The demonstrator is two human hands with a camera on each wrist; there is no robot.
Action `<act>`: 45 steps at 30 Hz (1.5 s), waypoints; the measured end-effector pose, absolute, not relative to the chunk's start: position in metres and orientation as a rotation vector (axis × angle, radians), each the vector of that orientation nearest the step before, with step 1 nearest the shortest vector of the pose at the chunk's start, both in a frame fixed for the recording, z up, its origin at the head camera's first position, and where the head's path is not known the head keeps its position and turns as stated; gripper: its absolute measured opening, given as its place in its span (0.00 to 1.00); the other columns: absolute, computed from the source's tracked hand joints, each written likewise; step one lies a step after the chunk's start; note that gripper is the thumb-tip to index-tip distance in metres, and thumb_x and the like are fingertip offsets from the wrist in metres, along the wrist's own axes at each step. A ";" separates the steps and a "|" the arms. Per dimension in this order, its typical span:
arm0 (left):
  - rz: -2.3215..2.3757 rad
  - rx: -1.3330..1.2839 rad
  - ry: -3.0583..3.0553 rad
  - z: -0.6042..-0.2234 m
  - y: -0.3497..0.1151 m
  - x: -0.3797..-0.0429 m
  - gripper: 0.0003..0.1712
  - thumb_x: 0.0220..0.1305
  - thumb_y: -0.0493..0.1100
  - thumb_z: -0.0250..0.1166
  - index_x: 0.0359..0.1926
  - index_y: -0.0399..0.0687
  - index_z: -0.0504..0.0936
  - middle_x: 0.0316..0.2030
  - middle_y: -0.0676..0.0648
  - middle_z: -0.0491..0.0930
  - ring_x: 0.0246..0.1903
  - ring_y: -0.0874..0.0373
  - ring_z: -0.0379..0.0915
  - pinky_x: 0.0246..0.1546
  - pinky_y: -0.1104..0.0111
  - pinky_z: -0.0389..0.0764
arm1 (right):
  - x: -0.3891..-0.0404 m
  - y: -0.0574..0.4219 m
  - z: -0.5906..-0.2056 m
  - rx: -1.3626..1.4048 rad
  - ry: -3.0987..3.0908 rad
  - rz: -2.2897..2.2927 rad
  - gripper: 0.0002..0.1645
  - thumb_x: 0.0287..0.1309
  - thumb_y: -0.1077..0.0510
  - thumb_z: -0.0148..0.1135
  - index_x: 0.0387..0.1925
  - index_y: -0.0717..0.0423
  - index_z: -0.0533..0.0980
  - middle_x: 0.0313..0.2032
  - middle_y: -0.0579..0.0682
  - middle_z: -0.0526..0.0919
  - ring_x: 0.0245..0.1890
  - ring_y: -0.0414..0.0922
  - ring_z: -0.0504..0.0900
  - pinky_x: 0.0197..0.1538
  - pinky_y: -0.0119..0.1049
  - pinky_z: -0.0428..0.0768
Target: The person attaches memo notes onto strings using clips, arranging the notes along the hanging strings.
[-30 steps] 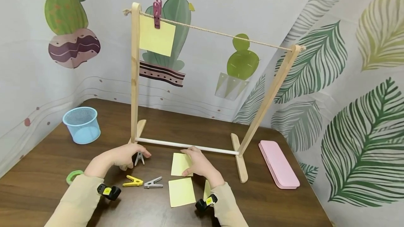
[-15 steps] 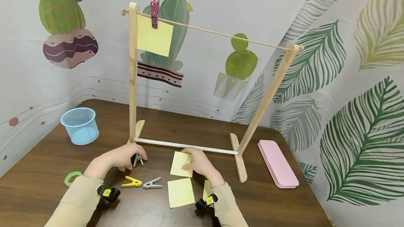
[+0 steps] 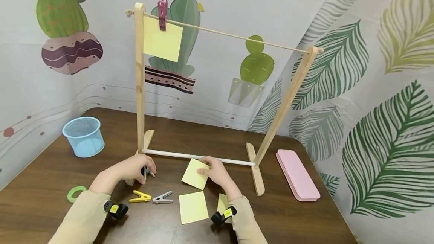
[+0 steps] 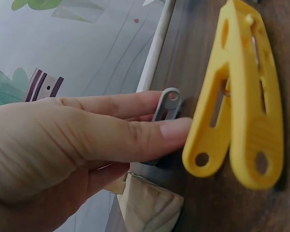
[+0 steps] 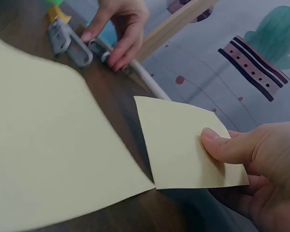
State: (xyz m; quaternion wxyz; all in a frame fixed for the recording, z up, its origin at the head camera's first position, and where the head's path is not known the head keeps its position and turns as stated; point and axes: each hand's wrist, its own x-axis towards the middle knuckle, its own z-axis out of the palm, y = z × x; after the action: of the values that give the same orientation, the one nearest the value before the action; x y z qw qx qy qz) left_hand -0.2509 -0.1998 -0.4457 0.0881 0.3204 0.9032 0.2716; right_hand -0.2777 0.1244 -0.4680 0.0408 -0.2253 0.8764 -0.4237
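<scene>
My left hand [image 3: 133,168] is near the foot of the rack's left post, pinching a small grey clothespin [image 4: 170,105] between thumb and fingers. In the right wrist view that clothespin is partly covered by the fingertips. The right hand [image 3: 217,173] pinches a yellow paper square [image 5: 176,145] by its right side, thumb on top, and the sheet is tilted up from the table. A second yellow square [image 3: 193,207] lies flat just in front of it. Another square [image 3: 222,201] is partly hidden beneath the right wrist. A yellow clothespin [image 3: 139,196] and another grey clothespin [image 3: 162,197] lie between the arms.
Behind the hands stands a wooden rack [image 3: 139,86] with a rope [image 3: 220,32] and a white bottom rod [image 3: 169,154]. From the rope hangs a yellow square [image 3: 162,44] under a maroon clothespin [image 3: 162,16]. A blue mesh basket [image 3: 86,142], green ring [image 3: 75,193] and pink case [image 3: 298,176] surround it.
The right hand has taken hold of the paper square, lifting and turning it from its flat position. The grey clothespin has tilted in the left hand. The head view has shifted slightly.
</scene>
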 end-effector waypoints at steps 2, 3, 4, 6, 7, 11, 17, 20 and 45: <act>0.835 0.923 2.692 -0.445 -0.200 -0.251 0.19 0.39 0.31 0.78 0.36 0.45 0.86 0.36 0.52 0.83 0.34 0.64 0.75 0.34 0.71 0.77 | -0.278 0.126 -0.468 -0.658 2.609 -1.397 0.19 0.56 0.59 0.70 0.48 0.63 0.80 0.41 0.57 0.85 0.36 0.39 0.77 0.39 0.31 0.76; 0.855 0.896 2.693 -0.445 -0.199 -0.252 0.18 0.40 0.32 0.79 0.37 0.45 0.86 0.35 0.53 0.83 0.33 0.65 0.74 0.33 0.71 0.76 | -0.279 0.127 -0.468 -0.641 2.572 -1.442 0.19 0.56 0.59 0.70 0.48 0.64 0.80 0.42 0.58 0.85 0.35 0.38 0.77 0.38 0.30 0.76; 0.872 0.878 2.697 -0.445 -0.199 -0.252 0.18 0.41 0.33 0.79 0.37 0.46 0.86 0.35 0.53 0.83 0.32 0.66 0.73 0.33 0.71 0.75 | -0.279 0.128 -0.467 -0.617 2.536 -1.481 0.19 0.56 0.59 0.70 0.48 0.64 0.79 0.42 0.58 0.85 0.34 0.38 0.77 0.37 0.29 0.76; 0.896 0.866 2.718 -0.444 -0.198 -0.253 0.17 0.43 0.37 0.79 0.37 0.46 0.85 0.34 0.54 0.83 0.32 0.66 0.73 0.33 0.71 0.75 | -0.280 0.129 -0.468 -0.586 2.489 -1.536 0.19 0.56 0.60 0.70 0.47 0.65 0.79 0.42 0.60 0.85 0.33 0.37 0.77 0.36 0.29 0.76; 0.904 0.858 2.732 -0.443 -0.197 -0.253 0.17 0.44 0.38 0.79 0.37 0.47 0.85 0.34 0.54 0.84 0.33 0.66 0.74 0.34 0.70 0.76 | -0.280 0.130 -0.468 -0.572 2.476 -1.553 0.19 0.56 0.60 0.70 0.47 0.65 0.79 0.42 0.60 0.85 0.33 0.37 0.77 0.36 0.29 0.76; 0.901 0.872 2.800 -0.441 -0.194 -0.253 0.17 0.47 0.44 0.78 0.38 0.46 0.84 0.35 0.54 0.84 0.36 0.61 0.78 0.39 0.65 0.79 | -0.281 0.130 -0.470 -0.519 2.453 -1.594 0.18 0.55 0.61 0.70 0.47 0.67 0.79 0.41 0.61 0.85 0.33 0.37 0.79 0.36 0.28 0.77; 0.916 0.879 2.834 -0.440 -0.192 -0.253 0.19 0.50 0.48 0.77 0.40 0.43 0.84 0.35 0.53 0.85 0.37 0.57 0.80 0.41 0.60 0.80 | -0.281 0.129 -0.473 -0.479 2.430 -1.631 0.19 0.56 0.62 0.69 0.48 0.68 0.77 0.43 0.62 0.84 0.35 0.39 0.82 0.36 0.29 0.79; 0.926 0.853 2.833 -0.440 -0.192 -0.253 0.20 0.51 0.48 0.76 0.42 0.42 0.85 0.35 0.52 0.85 0.37 0.58 0.80 0.40 0.61 0.80 | -0.280 0.129 -0.471 -0.467 2.417 -1.642 0.19 0.57 0.62 0.69 0.48 0.69 0.77 0.44 0.62 0.84 0.34 0.38 0.82 0.36 0.29 0.79; 1.174 1.000 2.983 -0.404 -0.170 -0.252 0.20 0.54 0.44 0.75 0.47 0.42 0.84 0.39 0.50 0.86 0.39 0.58 0.81 0.44 0.55 0.81 | -0.282 0.131 -0.420 -0.549 2.508 -1.670 0.14 0.56 0.67 0.67 0.43 0.73 0.78 0.38 0.67 0.85 0.30 0.38 0.79 0.35 0.31 0.79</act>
State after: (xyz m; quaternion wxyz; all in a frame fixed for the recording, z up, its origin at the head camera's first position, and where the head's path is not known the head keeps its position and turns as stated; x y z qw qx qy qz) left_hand -0.2522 -0.1698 -0.4044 -0.1082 0.2961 0.8831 0.3476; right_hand -0.2822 0.1314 -0.4202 0.0395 -0.1793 0.8182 -0.5449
